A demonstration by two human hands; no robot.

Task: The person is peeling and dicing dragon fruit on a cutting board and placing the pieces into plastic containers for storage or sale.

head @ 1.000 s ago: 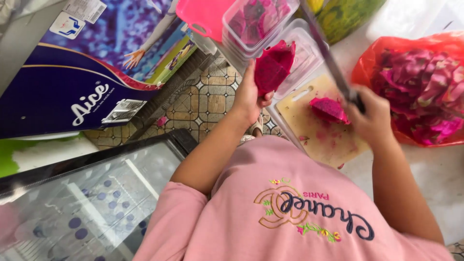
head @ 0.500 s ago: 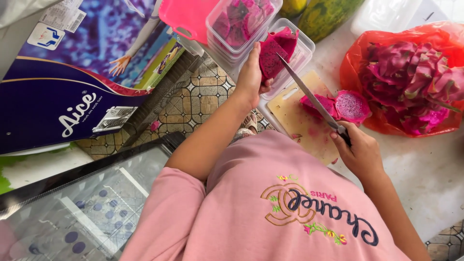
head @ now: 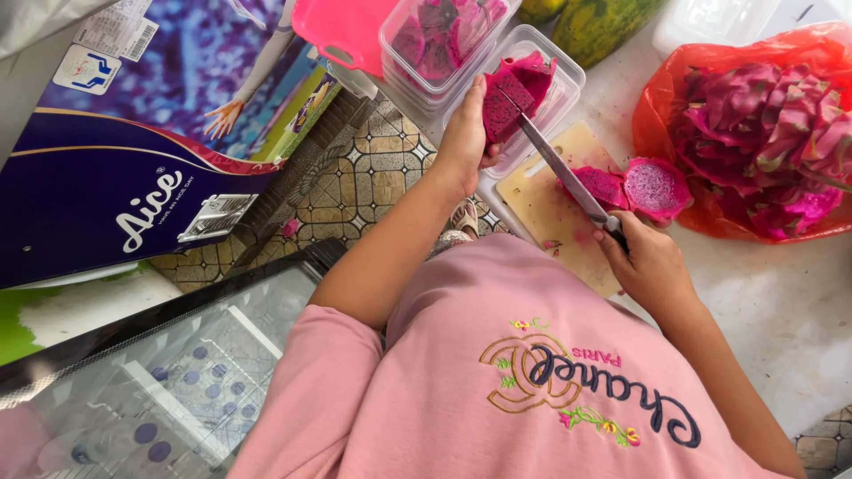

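Above the open clear plastic container, near the top centre of the view: left hand raised, fingers clamped together around a wedge of magenta dragon fruit, cut face toward the camera, skin side away. Long axis of the wedge: roughly upright in the frame, narrow end toward the top, tilted slightly right. At the right of the cutting board: right hand closed tight on the dark handle of a knife, fingers wrapped and together. Long axis of the knife: diagonal, handle low and right, blade running up and left, tip touching the cut face of the held wedge. Cutting edge direction: cannot tell. On the board, just beside the blade: two halved pieces of dragon fruit, one with speckled flesh facing up, both touching each other. Behind the open container: a second clear container, filled with cut fruit pieces and stacked on further containers. At the far right, on the pale counter: a red plastic bag holding whole dragon fruits, mouth open toward the board. At top centre: a pink tray, partly under the containers. To the left, on the patterned tile floor: a large blue printed carton. In the lower foreground: a pink shirt.
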